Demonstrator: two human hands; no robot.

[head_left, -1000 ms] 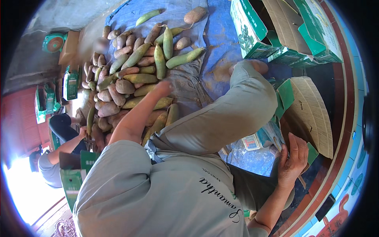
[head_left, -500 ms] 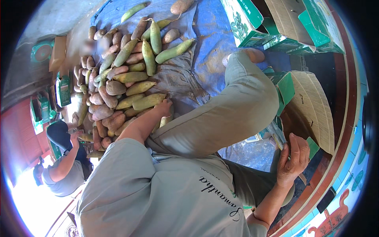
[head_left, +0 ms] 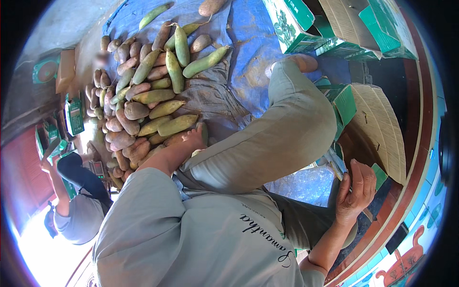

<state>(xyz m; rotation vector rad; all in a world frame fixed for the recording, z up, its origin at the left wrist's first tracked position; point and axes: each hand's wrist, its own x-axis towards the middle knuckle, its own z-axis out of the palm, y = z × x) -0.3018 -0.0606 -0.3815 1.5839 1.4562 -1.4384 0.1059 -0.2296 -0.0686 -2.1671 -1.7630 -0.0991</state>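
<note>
At the near edge of the heap, the left hand (head_left: pixel 193 138) reaches past the person's raised leg (head_left: pixel 267 138) and touches a green radish (head_left: pixel 204 133), which lies between the hand and the trouser cloth; its fingers are partly hidden, so whether they close around it cannot be told. Just beyond the knuckles lies a yellowish-green radish (head_left: pixel 178 125), among soil-dusted reddish roots (head_left: pixel 136 110) piled on a blue tarp (head_left: pixel 251 43). Off to the other side, the right hand (head_left: pixel 356 191) has its fingers loosely curled, the thumb beside a bundle of thin clear plastic (head_left: pixel 336 161); whether it pinches the edge cannot be told. An open green-and-brown carton (head_left: pixel 345 106) stands close to that hand. Across the heap's left end, a co-worker in a grey shirt (head_left: pixel 83 220) has one arm raised near green boxes.
</note>
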